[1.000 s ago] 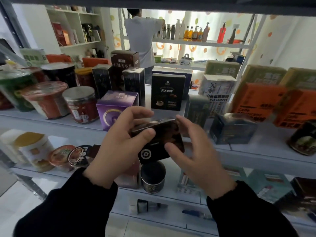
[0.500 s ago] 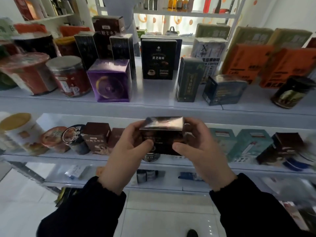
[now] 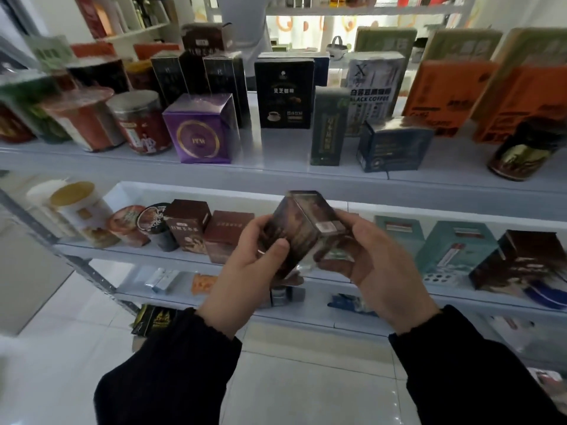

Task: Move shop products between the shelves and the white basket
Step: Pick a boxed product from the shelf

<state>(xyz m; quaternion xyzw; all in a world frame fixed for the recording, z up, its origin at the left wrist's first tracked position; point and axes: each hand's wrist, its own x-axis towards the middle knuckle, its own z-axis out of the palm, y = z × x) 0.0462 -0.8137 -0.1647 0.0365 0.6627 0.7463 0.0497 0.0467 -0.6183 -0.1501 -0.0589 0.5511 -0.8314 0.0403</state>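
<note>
The dark glossy carton (image 3: 306,231) was gripped tilted in front of the middle shelf (image 3: 122,254) by curled fingers of left hand (image 3: 245,271) and right hand (image 3: 377,271), probably light, stiff but slick, so best pinched across flat faces.

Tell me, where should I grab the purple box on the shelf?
Probably its flat left and right sides, reaching from the front: the purple box stands upright at the shelf edge, black boxes close behind, a red jar tight on its left.
</note>
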